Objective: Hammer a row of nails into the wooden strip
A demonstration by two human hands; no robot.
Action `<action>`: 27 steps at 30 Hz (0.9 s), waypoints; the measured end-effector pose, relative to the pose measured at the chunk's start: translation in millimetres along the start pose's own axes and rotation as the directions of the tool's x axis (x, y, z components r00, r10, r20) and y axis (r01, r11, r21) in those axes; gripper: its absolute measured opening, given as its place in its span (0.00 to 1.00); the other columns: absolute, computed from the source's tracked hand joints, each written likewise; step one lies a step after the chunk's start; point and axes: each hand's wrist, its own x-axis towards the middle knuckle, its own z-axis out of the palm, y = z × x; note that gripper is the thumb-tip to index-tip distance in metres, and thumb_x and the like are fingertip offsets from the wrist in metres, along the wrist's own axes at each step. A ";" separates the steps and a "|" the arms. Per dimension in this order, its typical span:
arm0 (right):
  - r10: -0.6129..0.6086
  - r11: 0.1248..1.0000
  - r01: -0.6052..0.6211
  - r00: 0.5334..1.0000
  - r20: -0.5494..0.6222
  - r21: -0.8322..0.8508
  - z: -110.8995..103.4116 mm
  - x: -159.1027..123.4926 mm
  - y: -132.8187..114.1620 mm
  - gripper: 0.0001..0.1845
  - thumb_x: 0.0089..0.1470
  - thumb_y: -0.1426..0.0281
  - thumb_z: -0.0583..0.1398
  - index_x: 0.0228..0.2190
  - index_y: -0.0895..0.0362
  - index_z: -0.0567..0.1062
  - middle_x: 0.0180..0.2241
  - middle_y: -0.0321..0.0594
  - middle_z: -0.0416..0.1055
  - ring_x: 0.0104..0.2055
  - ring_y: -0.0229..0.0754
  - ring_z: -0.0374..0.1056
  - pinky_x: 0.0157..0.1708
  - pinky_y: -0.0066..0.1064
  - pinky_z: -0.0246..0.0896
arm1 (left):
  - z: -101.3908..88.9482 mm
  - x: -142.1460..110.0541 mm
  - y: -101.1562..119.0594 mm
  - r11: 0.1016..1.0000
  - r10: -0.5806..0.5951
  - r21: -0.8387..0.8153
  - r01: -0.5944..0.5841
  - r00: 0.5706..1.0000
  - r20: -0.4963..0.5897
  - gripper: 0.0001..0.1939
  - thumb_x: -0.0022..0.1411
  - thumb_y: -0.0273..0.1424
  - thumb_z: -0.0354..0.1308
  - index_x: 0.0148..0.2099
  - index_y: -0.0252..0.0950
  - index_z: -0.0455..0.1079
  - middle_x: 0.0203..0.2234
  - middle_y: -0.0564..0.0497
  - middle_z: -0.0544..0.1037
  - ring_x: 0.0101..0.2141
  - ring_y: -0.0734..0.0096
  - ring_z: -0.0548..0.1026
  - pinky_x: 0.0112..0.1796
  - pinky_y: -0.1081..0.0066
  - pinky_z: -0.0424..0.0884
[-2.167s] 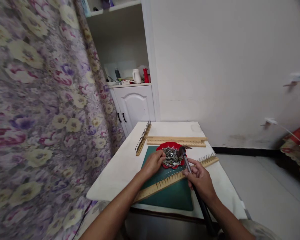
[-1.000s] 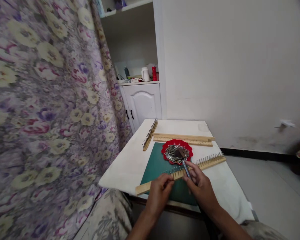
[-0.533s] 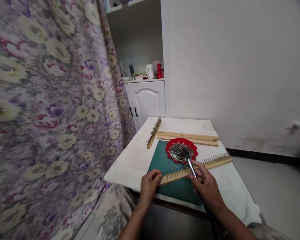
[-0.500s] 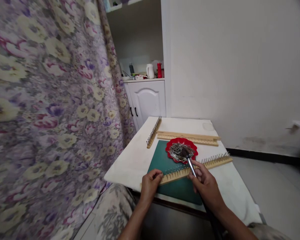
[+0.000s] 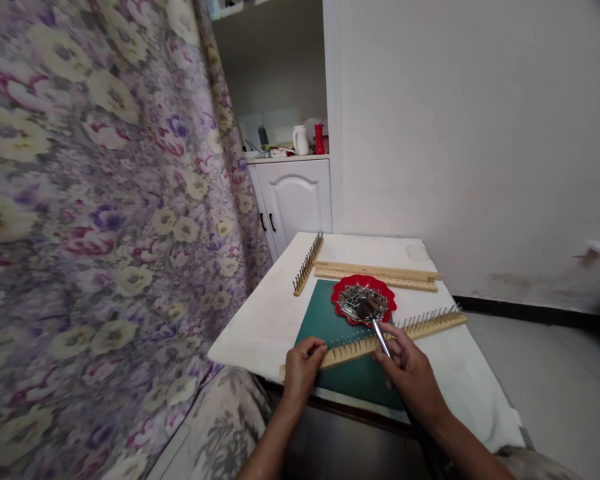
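In the head view, my right hand [image 5: 405, 365] is closed around a hammer [image 5: 381, 337]. Its dark head hangs over a red scalloped dish [image 5: 336, 313] filled with loose nails [image 5: 351, 298]. A long wooden strip [image 5: 353, 353] lies slantwise across a green mat [image 5: 310, 327], with a row of nails standing along it. At the strip's left part, my left hand [image 5: 304, 367] pinches with thumb and fingertips at the end of that row. What it grips looks like a nail, mostly covered by the fingers.
Further back on the white-covered table [image 5: 260, 327] lie wooden strips [image 5: 375, 273] with holes. Another nail-studded strip [image 5: 307, 267] stands at the back left. A floral curtain [image 5: 130, 233] hangs close on the left, and a white cabinet [image 5: 295, 200] is behind the table.
The hammer and my right hand have shifted slightly to the left. My left hand stays pinched at the same spot on the strip.
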 end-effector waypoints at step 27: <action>0.141 0.990 -0.133 0.931 0.336 -0.046 34.3 -12.4 -1.0 0.20 0.52 0.70 0.55 0.49 0.54 0.65 0.25 0.30 0.71 0.11 0.29 0.59 0.12 0.21 0.52 | 5.5 0.3 -8.9 1.000 0.026 -0.002 -0.025 0.999 0.038 0.08 0.53 0.33 0.54 0.28 0.35 0.72 0.22 0.55 0.72 0.27 0.72 0.68 0.28 0.77 0.60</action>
